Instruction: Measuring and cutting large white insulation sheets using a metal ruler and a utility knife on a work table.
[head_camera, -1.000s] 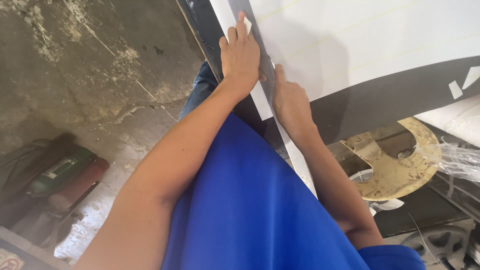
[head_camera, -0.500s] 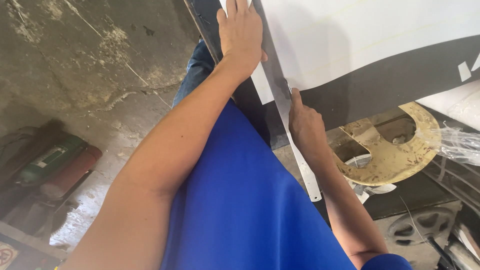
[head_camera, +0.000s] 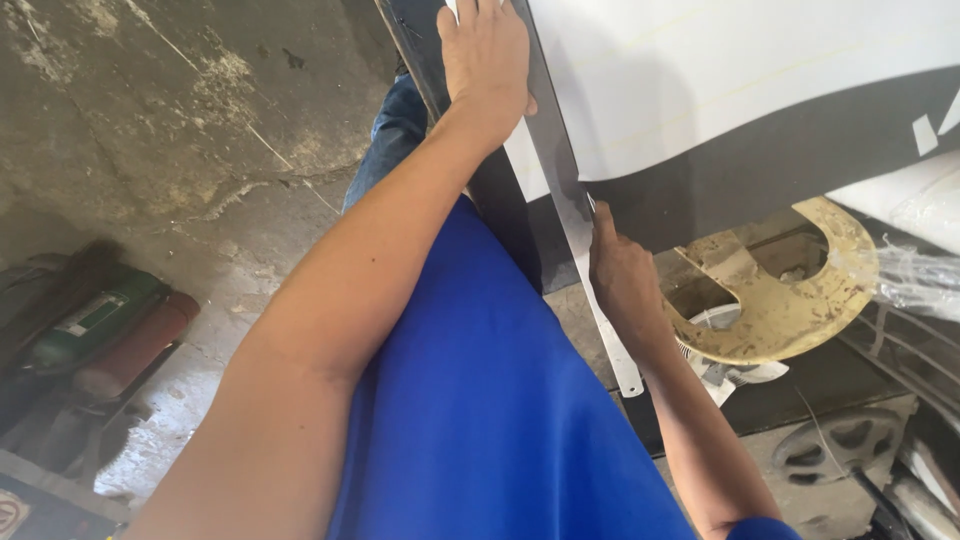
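Observation:
A long metal straightedge (head_camera: 575, 215) lies along the edge of a white sheet (head_camera: 740, 80) on a dark board (head_camera: 720, 200). My left hand (head_camera: 487, 65) lies flat on the straightedge's upper part, fingers stretched out, pressing it down. My right hand (head_camera: 622, 285) is lower, against the right side of the straightedge where the white sheet ends and the dark board shows. Its fingers are curled and one fingertip touches the straightedge's edge. Whether it holds anything is hidden. My blue shirt (head_camera: 490, 420) fills the bottom middle.
A tan horseshoe-shaped wooden cutout (head_camera: 800, 300) lies under the board at the right, with crumpled clear plastic (head_camera: 920, 280) and a metal wheel (head_camera: 830, 450) nearby. A green and red power tool (head_camera: 105, 330) rests on the stained concrete floor (head_camera: 180, 130) at the left.
My right hand has slid down along the straightedge toward me, from beside my left hand to the sheet's lower edge. My left hand has stayed pressed on the straightedge.

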